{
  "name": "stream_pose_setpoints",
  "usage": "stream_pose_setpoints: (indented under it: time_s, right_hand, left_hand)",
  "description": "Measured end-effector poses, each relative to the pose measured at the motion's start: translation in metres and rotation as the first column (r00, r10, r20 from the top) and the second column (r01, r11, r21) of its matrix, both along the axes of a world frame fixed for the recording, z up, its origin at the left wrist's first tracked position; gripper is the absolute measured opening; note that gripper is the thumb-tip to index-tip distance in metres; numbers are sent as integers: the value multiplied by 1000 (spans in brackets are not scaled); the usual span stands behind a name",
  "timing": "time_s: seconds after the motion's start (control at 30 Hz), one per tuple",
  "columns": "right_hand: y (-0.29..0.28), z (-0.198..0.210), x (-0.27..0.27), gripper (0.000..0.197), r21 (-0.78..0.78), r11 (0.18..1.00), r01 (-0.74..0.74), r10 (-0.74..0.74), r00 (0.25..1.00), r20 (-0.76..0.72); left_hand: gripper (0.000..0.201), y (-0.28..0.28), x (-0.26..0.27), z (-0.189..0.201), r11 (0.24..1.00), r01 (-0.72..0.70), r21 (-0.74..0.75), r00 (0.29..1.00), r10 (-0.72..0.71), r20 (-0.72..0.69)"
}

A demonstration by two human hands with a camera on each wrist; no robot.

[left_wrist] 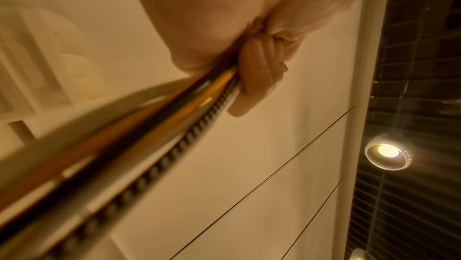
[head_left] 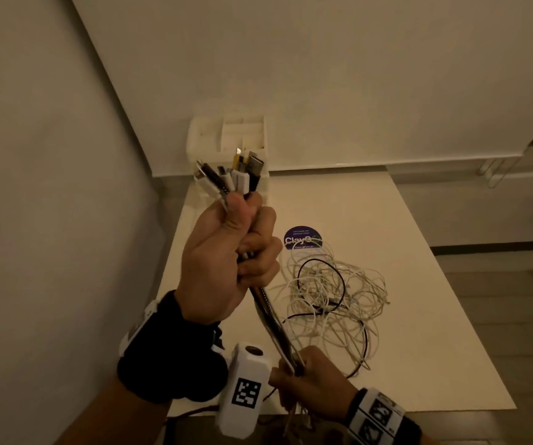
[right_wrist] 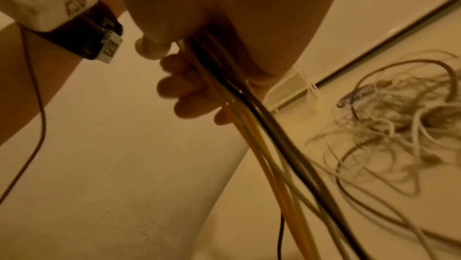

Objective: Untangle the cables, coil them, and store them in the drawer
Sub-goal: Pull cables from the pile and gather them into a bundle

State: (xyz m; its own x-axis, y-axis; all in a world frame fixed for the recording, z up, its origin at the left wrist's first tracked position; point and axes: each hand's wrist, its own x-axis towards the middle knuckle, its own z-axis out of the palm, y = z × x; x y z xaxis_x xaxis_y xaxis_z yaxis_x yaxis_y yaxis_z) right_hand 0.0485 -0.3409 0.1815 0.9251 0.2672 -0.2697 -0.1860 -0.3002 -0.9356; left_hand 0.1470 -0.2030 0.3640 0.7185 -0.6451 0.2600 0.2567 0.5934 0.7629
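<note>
white table (head_left: pixel 419 284), taut mixed cables (head_left: pixel 271 313) (both hands)

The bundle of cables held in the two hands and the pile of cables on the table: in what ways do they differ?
The bundle runs straight and taut between the left hand and the right hand; the pile lies in loose, crossing loops on the table. The bundle's plugs stand gathered together above the left hand's grip; the pile's ends are scattered. The bundle is lifted off the table; the pile rests on it. Both mix white and dark cables.

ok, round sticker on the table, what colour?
Dark blue-purple with white lettering, sticker; head view shows it best.
</note>
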Motion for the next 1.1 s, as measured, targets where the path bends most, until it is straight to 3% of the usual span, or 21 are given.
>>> stream_pose_setpoints:
  time_s: [0.1, 0.23, 0.37, 0.5, 0.57, 0.67, 0.73, 0.83, 0.9, 1.0, 1.1]
  right_hand:
    - [-2, -28, -9, 46, -102, 991, -83, 72, 991, -111]
    - [-12, -72, -21, 91, -167, 982, -92, 54, 974, -219]
    - [-22, -95, -23, 74, -254, 958, -132, 67, 966, -248]
    - [-22, -92, -19, 77, -297, 949, -105, 20, 962, -273]
    - [-20, -87, -20, 76, -286, 946, -153, 70, 958, -279]
    - [-32, -78, -16, 51, -209, 949, -235, 175, 947, -269]
    - [-49, -72, -11, 54, -212, 938, -276, 208, 933, -292]
    - [-87, -38, 11, 70, -315, 786, -531, 431, 837, -336]
    - [-105, -8, 42, 61, -393, 665, -635, 506, 770, -389]
    - [-96, 17, 105, 37, -663, 574, -481, 493, 849, -190]
    - [-68, -1, 175, 31, -804, 536, -259, 447, 895, 9]
  left_hand:
    - [31, 5, 4, 18, 998, 16, -56, 1000, -15, 16]
    - [31, 1, 6, 17, 997, 34, -62, 999, -33, 14]
    - [33, -6, 9, 7, 998, 40, -57, 999, -40, 1]
    - [29, -4, 15, 11, 997, -46, -55, 999, 46, 6]
    - [29, -4, 15, 11, 997, -60, -41, 998, 61, 2]
    - [32, -5, 13, 8, 999, -2, -51, 1000, 0, -30]
    - [32, -2, 13, 6, 997, 25, -69, 998, -29, -53]
    - [32, 3, 14, 2, 997, -5, -71, 998, 0, -66]
    - [34, 6, 17, -2, 998, -43, -54, 996, 38, -77]
    - [36, 8, 23, -10, 995, -98, -33, 990, 95, -103]
    - [38, 9, 31, -15, 986, -165, 7, 979, 165, -118]
